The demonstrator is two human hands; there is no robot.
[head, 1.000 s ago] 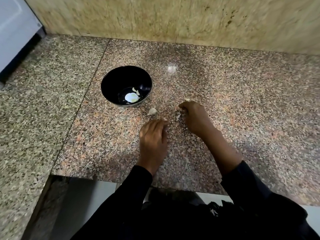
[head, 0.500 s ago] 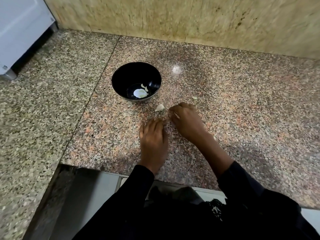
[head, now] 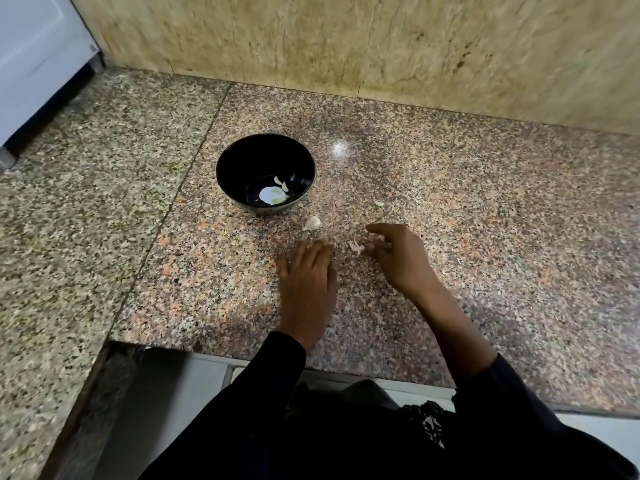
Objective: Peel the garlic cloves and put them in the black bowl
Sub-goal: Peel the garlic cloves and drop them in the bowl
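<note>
Black bowl upright holding peeled cloves, unpeeled clove beside it

Speckled granite counter, beige stone wall.

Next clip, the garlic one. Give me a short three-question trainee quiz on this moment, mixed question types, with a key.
1. True or false: the black bowl already holds pale garlic pieces.
2. Multiple choice: the loose garlic clove on the granite counter lies
A. inside the bowl
B. just outside the bowl, between it and the left hand
C. against the back wall
3. Fill in: the small whitish scrap lies at the fingertips of the ____ hand.

Key: 1 true; 2 B; 3 right. Blur hides whether the right hand actually pinches the scrap.
</note>
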